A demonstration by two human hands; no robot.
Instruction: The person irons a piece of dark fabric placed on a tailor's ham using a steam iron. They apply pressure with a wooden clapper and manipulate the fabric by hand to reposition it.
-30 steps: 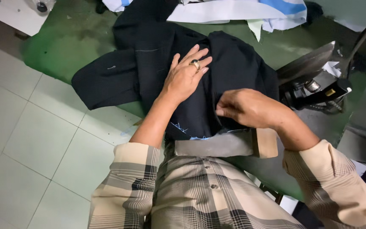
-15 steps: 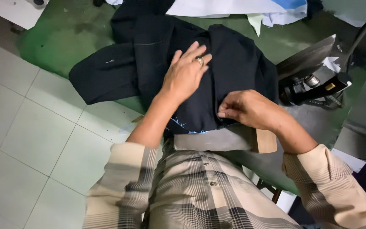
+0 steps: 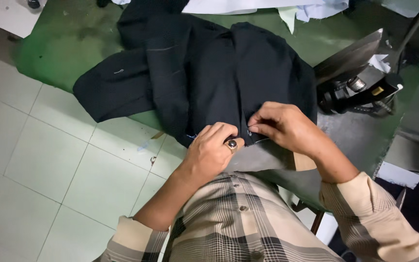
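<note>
The near hem of a dark garment [image 3: 219,82], draped over a green table [image 3: 73,39], is pinched between left hand [image 3: 214,150] and right hand [image 3: 280,126], where the overhanging cloth could be dragged floorward

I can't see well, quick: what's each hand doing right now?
Left hand: closed, gripping the dark garment at its near edge.
Right hand: closed, pinching the same edge.

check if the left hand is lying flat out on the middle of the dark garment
No, the left hand is curled at the near edge of the dark garment, close to the right hand.
</note>
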